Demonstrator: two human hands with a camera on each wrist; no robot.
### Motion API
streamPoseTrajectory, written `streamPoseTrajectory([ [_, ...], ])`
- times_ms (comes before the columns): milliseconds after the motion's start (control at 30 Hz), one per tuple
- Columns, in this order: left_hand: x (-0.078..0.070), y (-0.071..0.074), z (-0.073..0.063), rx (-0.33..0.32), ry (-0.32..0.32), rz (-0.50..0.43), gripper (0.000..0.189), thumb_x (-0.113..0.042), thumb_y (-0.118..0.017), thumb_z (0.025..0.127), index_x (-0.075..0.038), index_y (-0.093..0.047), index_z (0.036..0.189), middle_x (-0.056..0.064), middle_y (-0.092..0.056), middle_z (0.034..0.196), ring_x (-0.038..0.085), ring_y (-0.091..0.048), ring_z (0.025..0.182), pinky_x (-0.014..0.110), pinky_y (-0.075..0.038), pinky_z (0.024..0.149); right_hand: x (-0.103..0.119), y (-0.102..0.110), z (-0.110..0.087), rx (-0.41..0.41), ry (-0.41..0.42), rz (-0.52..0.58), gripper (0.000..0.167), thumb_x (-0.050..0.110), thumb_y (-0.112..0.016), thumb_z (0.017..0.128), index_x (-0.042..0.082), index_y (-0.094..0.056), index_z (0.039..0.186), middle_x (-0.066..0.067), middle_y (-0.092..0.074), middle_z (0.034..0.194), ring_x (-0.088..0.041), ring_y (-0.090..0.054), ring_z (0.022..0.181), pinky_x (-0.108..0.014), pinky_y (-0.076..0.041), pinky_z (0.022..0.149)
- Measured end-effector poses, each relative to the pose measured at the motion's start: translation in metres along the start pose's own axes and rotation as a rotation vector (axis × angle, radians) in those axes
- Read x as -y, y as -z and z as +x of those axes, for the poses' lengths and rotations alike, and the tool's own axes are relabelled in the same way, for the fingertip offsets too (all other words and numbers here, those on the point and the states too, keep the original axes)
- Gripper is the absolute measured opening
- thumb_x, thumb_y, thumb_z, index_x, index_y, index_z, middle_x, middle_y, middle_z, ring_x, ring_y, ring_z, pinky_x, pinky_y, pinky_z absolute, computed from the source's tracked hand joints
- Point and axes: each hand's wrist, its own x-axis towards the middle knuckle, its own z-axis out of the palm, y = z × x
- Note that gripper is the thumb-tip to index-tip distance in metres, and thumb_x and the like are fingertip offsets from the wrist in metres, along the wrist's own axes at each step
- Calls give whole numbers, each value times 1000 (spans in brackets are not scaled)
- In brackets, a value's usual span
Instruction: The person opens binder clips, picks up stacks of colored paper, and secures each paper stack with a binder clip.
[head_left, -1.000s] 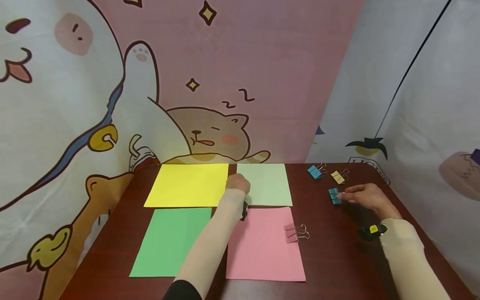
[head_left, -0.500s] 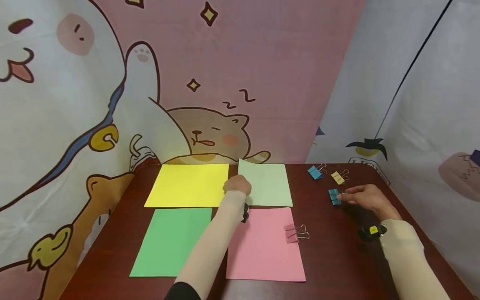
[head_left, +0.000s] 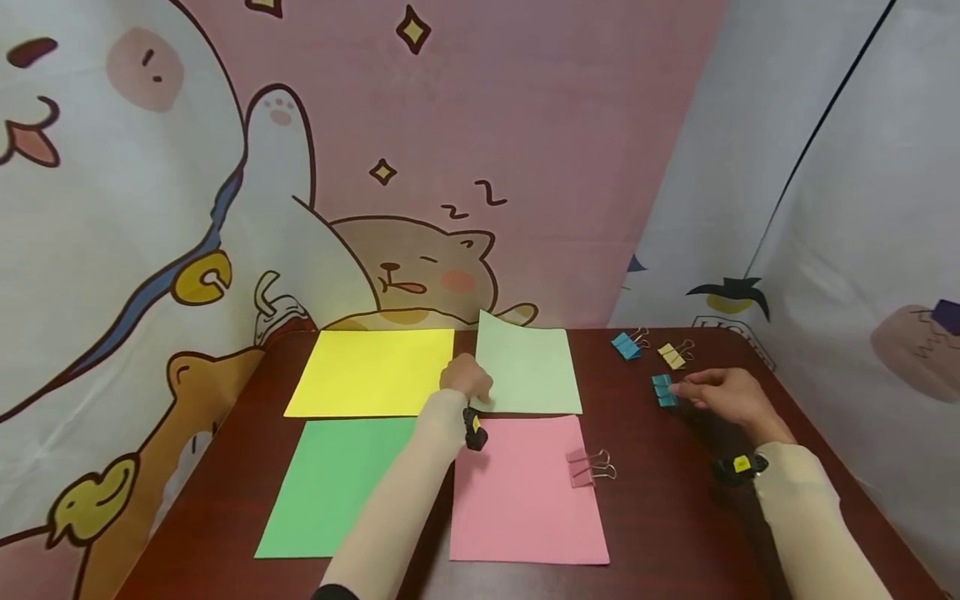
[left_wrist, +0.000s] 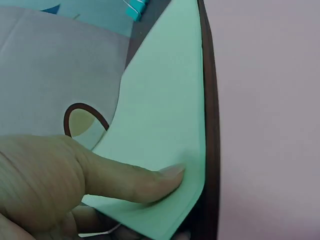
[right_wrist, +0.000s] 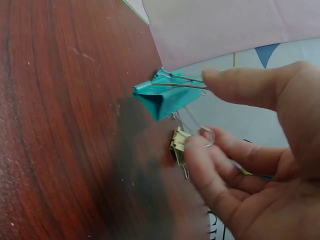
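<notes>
My left hand (head_left: 465, 379) pinches the near left corner of the pale green paper (head_left: 536, 367). In the left wrist view the thumb presses on top of the paper (left_wrist: 160, 115), with fingers partly hidden beneath; more than one sheet edge shows. The paper's far left corner curls up. At the right, my right hand (head_left: 727, 397) holds a teal binder clip (head_left: 663, 390) above the table. Seen from the right wrist, thumb and fingers pinch the wire handles of that clip (right_wrist: 165, 100).
Yellow paper (head_left: 371, 371) and green paper (head_left: 341, 483) lie at the left. A pink binder clip (head_left: 581, 468) grips the right edge of the pink paper (head_left: 525, 500). A blue binder clip (head_left: 625, 345) and a pale yellow one (head_left: 672, 357) lie at the back right, near the printed cloth.
My left hand has shifted slightly left and nearer to me, and the far left corner of the pale green paper has risen. The right hand keeps its hold on the teal clip.
</notes>
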Motion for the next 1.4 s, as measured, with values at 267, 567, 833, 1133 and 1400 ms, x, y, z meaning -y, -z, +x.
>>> streamPoseTrajectory([
  [267, 13, 1, -15, -63, -82, -296, 46, -5, -76, 84, 7, -64, 127, 21, -70, 121, 36, -69, 106, 45, -60, 86, 4, -7, -6, -142, 25, 30, 81, 68, -65, 89, -1, -63, 130, -24, -68, 121, -28, -66, 95, -29, -48, 68],
  [567, 37, -14, -8, 54, -149, -673, 73, 7, -65, 90, 3, -35, 157, 31, -49, 150, 29, -76, 88, 36, -63, 69, 9, -19, -10, -238, 0, 116, 76, 67, -65, 90, 3, -66, 129, -21, -71, 118, -29, -65, 97, -30, -49, 68],
  [833, 48, -17, -8, 50, -177, -725, 76, 7, -68, 90, 3, -33, 157, 33, -49, 148, 25, -77, 74, 36, -63, 74, 27, -22, -12, -267, 48, 172, 65, 60, -67, 92, 4, -68, 126, -20, -72, 116, -28, -68, 94, -29, -52, 70],
  [1133, 50, -17, -11, 50, -217, -820, 60, 10, -67, 89, -1, -51, 145, 28, -63, 131, 31, -73, 97, 34, -63, 68, 40, -23, -11, -300, 82, 228, 50, 46, -69, 96, 4, -70, 124, -20, -71, 119, -21, -71, 86, -33, -59, 74],
  [1400, 50, -7, -16, 39, -258, -860, 56, 9, -67, 90, -2, -53, 143, 25, -65, 125, 31, -72, 101, 37, -63, 69, 50, -22, -13, -312, 105, 252, 52, 51, -69, 95, 7, -71, 123, -16, -72, 118, -17, -69, 84, -30, -58, 73],
])
